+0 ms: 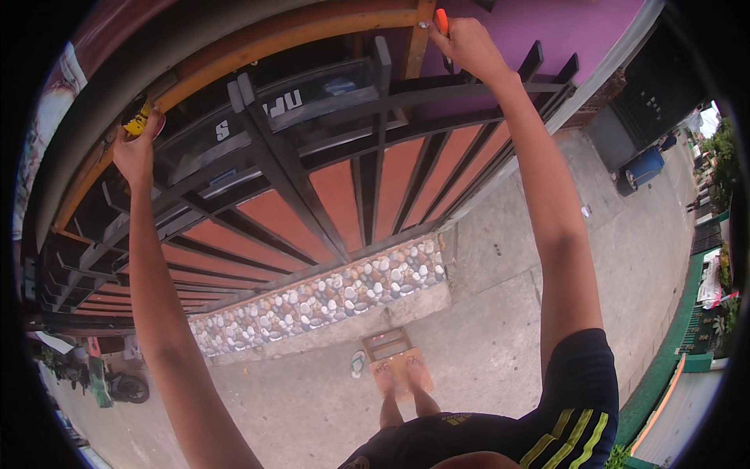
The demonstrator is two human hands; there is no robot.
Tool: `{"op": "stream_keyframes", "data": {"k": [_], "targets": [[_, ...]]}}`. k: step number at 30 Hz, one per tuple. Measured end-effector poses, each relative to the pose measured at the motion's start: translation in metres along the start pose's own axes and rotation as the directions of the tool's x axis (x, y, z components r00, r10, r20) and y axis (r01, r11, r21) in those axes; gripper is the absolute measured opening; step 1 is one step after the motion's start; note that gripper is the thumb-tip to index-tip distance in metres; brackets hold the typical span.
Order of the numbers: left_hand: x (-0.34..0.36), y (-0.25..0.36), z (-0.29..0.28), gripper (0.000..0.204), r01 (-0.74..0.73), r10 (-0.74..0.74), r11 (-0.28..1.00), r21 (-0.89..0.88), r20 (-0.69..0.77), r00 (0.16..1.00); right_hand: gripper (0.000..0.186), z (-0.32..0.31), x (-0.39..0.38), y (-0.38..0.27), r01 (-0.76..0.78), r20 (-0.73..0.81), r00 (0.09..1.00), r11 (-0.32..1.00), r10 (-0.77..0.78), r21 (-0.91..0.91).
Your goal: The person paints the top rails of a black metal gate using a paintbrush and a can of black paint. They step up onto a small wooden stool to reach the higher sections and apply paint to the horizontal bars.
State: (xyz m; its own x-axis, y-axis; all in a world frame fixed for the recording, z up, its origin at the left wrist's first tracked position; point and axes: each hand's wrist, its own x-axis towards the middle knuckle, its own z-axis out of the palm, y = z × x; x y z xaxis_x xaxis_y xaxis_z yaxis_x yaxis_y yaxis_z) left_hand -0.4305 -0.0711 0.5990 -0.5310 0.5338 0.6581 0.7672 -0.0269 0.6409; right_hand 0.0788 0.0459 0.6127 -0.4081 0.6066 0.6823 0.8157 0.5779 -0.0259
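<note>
Both my arms reach up to a brown wooden frame (297,33) above a dark metal fence (269,148). At the frame's left part, my left hand (137,152) is closed around a yellow and black tape measure (137,116). My right hand (473,48) is closed on a tool with an orange end (442,21), beside the frame's upright wooden post (417,51). A dark part of that tool shows below the fingers; its exact kind is hidden by the hand.
My bare feet stand on a small wooden stool (423,375), with a slipper (358,364) beside it. A low pebble-faced wall (328,301) runs under the fence's orange panels (336,199). Right of the fence lies concrete pavement (500,313), with a blue drum (645,167) farther off.
</note>
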Motion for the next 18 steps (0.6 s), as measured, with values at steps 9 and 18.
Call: {"op": "stream_keyframes", "data": {"k": [9, 18], "targets": [[0.001, -0.008, -0.001, 0.065, 0.003, -0.003, 1.000, 0.000, 0.004, 1.000, 0.044, 0.003, -0.001, -0.007, -0.342, 0.101, 0.927, 0.703, 0.361, 0.623], [0.003, -0.006, -0.002, 0.064, 0.010, -0.010, 1.000, 0.001, 0.006, 1.000, 0.047, -0.022, -0.008, -0.006, -0.093, 0.080, 0.993, 0.996, 0.092, 0.008]]}}
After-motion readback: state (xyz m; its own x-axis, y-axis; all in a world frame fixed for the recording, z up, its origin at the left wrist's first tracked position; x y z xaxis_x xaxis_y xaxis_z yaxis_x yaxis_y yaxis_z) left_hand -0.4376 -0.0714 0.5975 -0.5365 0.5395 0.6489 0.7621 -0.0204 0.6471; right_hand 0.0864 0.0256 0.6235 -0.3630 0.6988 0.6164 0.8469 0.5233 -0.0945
